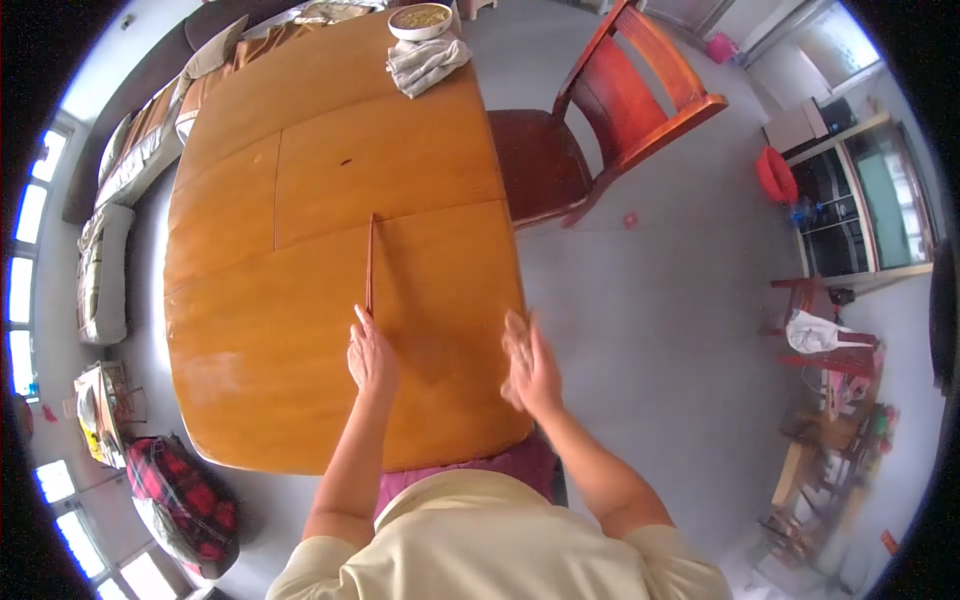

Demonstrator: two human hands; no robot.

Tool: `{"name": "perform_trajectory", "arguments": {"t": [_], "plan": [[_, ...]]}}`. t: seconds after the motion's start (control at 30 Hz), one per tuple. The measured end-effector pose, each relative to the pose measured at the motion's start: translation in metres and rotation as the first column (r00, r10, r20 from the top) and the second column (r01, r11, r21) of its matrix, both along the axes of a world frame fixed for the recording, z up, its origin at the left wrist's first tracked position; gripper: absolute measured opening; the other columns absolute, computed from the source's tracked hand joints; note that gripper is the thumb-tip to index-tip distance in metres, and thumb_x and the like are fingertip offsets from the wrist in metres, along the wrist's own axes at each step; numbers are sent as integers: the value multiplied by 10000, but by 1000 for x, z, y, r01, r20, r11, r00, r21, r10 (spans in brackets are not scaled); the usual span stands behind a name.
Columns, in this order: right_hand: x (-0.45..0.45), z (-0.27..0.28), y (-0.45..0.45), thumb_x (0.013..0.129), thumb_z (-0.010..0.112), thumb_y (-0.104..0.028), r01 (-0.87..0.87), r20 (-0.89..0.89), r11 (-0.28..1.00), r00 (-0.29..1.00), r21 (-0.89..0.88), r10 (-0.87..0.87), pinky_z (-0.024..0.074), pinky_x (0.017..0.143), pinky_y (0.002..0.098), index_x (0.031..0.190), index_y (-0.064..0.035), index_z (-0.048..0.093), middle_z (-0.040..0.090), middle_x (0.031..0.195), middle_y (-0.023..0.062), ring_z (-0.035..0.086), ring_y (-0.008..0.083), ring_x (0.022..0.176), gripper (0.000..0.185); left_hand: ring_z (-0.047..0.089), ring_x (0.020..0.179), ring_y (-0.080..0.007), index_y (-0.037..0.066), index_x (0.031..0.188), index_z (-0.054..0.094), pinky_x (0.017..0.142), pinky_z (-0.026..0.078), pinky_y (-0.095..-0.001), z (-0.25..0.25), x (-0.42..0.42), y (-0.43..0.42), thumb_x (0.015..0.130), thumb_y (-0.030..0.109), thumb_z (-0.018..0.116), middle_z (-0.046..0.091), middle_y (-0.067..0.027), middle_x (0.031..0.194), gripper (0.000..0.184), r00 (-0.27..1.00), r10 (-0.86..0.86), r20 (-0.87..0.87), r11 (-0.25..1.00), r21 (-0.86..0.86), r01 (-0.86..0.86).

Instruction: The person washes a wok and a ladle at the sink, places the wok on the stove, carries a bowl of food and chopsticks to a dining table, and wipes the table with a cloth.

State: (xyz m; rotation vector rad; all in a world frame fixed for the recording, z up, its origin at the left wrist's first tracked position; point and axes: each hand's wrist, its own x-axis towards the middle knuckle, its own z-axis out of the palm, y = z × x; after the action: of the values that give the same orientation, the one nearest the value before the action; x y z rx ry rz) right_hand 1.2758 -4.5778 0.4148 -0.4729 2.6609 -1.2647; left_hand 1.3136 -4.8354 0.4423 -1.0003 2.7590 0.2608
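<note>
My left hand [370, 355] is closed round the near end of a pair of thin reddish-brown chopsticks [371, 265]. They point away from me over the wooden table [250, 350], and a shadow falls beside them. Whether their far tips touch the tabletop, I cannot tell. My right hand [530, 365] is at the table's right edge, its fingers apart and partly blurred by motion. Nothing shows in it.
At the table's far end are a white bowl [420, 22] with food in it and a crumpled grey cloth [428, 66]. A red wooden chair [630, 90] stands against the right side. A checked red-and-black bundle [185, 500] is on the floor at left.
</note>
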Motion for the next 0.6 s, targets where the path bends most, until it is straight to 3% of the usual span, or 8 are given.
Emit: {"name": "perform_trajectory", "arguments": {"t": [0.03, 0.13, 0.23, 0.3, 0.37, 0.47, 0.53, 0.6], "plan": [[11, 12, 4, 898, 455, -149, -16, -60, 999, 998, -37, 14, 389, 951, 403, 1411, -75, 146, 290, 1403, 190, 414, 362, 1186, 603, 567, 883, -274, -52, 1370, 152, 720, 481, -315, -4, -3, 1, 784, 6, 523, 502, -187, 1040, 696, 1000, 1, 9, 1000, -21, -1], [42, 8, 24, 877, 488, -132, -65, 10, 987, 998, -146, 67, 347, 976, 453, 1403, -58, 166, 238, 1414, 234, 364, 420, 1208, 621, 577, 901, -284, -38, 1361, 190, 736, 493, -328, -3, -11, 5, 797, 3, 512, 513, -198, 1060, 651, 1000, 15, 3, 999, -39, -15], [39, 2, 19, 860, 511, -120, -67, -76, 996, 995, -54, 63, 353, 963, 458, 1397, -42, 175, 275, 1387, 251, 386, 433, 1176, 638, 582, 870, -259, -53, 1362, 177, 728, 485, -310, -14, -13, -2, 799, 43, 515, 522, -179, 1040, 664, 999, -13, 30, 998, -68, 15], [18, -22, 1, 845, 526, -98, -26, -52, 979, 999, -203, 16, 362, 951, 453, 1390, -31, 182, 313, 1360, 245, 406, 424, 1149, 648, 595, 836, -249, -52, 1359, 186, 695, 495, -304, -20, -13, -9, 820, 79, 494, 534, -164, 1022, 634, 998, -43, 38, 995, -90, 46], [-13, -13, -16, 872, 505, -81, 32, -205, 997, 979, 70, -17, 379, 961, 396, 1374, -37, 218, 391, 1298, 195, 407, 358, 1183, 579, 620, 809, -262, -26, 1348, 233, 647, 529, -316, -20, -13, -11, 871, 110, 441, 553, -159, 1015, 538, 998, -61, 15, 993, -100, 62], [-73, -36, -49, 828, 541, -71, 63, -339, 994, 940, 85, -31, 377, 923, 438, 1307, 11, 295, 414, 1243, 221, 430, 384, 1111, 545, 625, 765, -255, -23, 1354, 219, 608, 534, -312, -24, -13, -15, 881, 137, 430, 551, -152, 1002, 541, 997, -74, -6, 992, -99, 73], [-122, -53, -74, 831, 534, -67, 95, -79, 984, 991, -152, -108, 374, 922, 428, 1264, 15, 331, 418, 1227, 211, 426, 369, 1114, 485, 623, 740, -253, -23, 1359, 202, 594, 533, -315, -29, -13, -17, 882, 143, 431, 543, -147, 974, 555, 997, -72, -1, 992, -102, 72], [-163, -50, -98, 833, 525, -53, 106, -83, 988, 990, -108, -115, 373, 918, 419, 1225, 17, 359, 422, 1210, 201, 427, 356, 1101, 432, 622, 737, -250, -25, 1360, 199, 589, 532, -319, -27, -12, -16, 878, 147, 437, 538, -142, 963, 564, 998, -66, 22, 994, -83, 68]]}}
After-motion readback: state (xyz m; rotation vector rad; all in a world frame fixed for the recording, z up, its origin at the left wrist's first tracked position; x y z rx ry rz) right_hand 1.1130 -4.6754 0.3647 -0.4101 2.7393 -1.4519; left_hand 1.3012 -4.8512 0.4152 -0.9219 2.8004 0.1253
